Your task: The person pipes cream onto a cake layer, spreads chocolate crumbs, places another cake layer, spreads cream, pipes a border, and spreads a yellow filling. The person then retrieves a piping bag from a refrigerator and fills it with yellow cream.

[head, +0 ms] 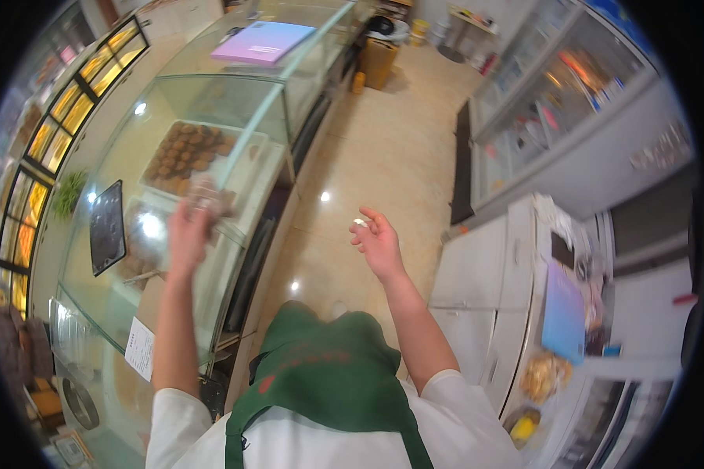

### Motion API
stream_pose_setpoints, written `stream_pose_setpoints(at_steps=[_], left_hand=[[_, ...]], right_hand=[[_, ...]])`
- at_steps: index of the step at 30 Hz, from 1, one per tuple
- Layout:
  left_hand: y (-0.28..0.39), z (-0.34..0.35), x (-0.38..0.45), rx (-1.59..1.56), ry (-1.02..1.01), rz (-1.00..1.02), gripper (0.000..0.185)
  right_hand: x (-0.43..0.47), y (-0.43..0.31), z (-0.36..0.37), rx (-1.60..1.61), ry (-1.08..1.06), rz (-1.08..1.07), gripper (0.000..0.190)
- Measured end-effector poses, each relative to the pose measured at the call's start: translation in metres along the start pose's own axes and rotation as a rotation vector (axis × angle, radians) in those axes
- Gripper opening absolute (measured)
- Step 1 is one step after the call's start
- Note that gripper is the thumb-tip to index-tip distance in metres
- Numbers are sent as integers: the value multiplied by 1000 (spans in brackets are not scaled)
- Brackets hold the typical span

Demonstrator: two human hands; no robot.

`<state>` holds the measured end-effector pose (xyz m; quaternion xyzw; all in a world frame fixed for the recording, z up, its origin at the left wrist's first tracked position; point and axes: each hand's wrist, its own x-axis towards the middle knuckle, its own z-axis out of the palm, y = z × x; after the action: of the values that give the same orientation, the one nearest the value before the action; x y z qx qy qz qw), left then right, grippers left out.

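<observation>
My left hand (189, 237) is shut on a crumpled, pale brownish cloth (206, 196), blurred at its edges. It is over the glass display case (243, 138), by the case's long upper edge; whether the cloth touches the glass cannot be made out. Under the glass, a white tray (158, 190) of round brown baked goods (188, 146) lies just beyond the cloth. My right hand (380, 246) hovers above the tiled floor, fingers loosely bent and apart. A small bright spot shows among its fingers, too small to identify. A green apron (322, 363) covers my front.
A black tablet-like panel (107, 227) and a printed paper slip (141, 349) are left of my arm. A pink-blue flat box (264, 42) lies on the case's far end. White cabinets (475, 269) and a glass-doored unit (563, 99) line the right. A cardboard box (378, 61) stands farther along the aisle.
</observation>
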<state>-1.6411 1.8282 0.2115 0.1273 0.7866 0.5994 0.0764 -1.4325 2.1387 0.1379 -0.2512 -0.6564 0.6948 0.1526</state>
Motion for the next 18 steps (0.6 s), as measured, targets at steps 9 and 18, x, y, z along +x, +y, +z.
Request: stream_pose_setpoints(at_steps=[9,18], left_hand=[[46,135,56,-338,-296,74,31],[28,174,164,-656,-247,-287,32]], right_hand=[[120,-66,124,-363,350,-482,85],[184,-73,113,-737,366,-928,87]])
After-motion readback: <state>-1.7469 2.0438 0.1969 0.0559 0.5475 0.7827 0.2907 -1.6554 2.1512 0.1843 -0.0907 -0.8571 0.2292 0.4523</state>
